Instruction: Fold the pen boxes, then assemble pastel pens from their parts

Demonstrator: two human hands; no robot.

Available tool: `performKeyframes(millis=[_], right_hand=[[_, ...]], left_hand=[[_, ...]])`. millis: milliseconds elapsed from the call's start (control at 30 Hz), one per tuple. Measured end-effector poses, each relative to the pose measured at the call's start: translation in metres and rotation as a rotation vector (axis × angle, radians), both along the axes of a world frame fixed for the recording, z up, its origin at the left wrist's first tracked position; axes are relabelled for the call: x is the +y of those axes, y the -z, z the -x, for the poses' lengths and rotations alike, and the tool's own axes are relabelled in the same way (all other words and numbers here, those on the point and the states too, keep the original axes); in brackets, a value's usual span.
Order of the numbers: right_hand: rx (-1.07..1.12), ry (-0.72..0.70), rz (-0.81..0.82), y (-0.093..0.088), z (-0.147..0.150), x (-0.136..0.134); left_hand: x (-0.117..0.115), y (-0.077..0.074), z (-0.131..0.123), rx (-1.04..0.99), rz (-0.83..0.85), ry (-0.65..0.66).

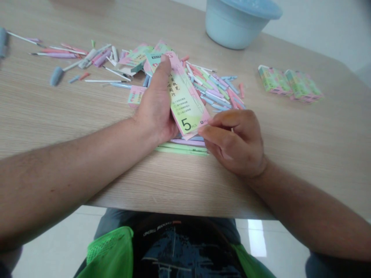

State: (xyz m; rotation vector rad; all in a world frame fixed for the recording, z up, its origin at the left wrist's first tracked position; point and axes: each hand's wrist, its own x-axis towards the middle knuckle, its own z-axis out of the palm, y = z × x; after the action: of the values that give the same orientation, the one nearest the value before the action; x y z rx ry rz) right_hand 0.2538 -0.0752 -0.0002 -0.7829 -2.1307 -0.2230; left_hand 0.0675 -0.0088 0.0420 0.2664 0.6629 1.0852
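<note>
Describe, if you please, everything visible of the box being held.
The slim box looks like thin card, pink and pale green, with dark characters, a pen outline and a large 5 near its lower end. It slants above pens. The left hand grips it, thumb over its face; the right hand pinches the lower end, where a flap seems to protrude.

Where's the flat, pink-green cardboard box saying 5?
In the head view, the box is just above centre, in the left hand, the right hand at its lower end.
</note>
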Motion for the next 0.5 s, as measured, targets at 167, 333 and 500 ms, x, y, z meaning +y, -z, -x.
performKeyframes(millis=[167,333,500], right_hand=[[0.041,0.087,0.154,-0.0032,0.0042,-0.004],[-0.081,0.029,0.127,-0.0052,0.0003,-0.0017],[-0.082,0.01,0.135,-0.0039,-0.0009,-0.0021]], left_hand=[[0.0036,0.006,0.0049,0.06,-0.217,-0.005],[0.0041,0.0067,0.0059,0.049,-0.22,0.014],[0.0031,0.0035,0.0041,0.093,-0.203,-0.017]])
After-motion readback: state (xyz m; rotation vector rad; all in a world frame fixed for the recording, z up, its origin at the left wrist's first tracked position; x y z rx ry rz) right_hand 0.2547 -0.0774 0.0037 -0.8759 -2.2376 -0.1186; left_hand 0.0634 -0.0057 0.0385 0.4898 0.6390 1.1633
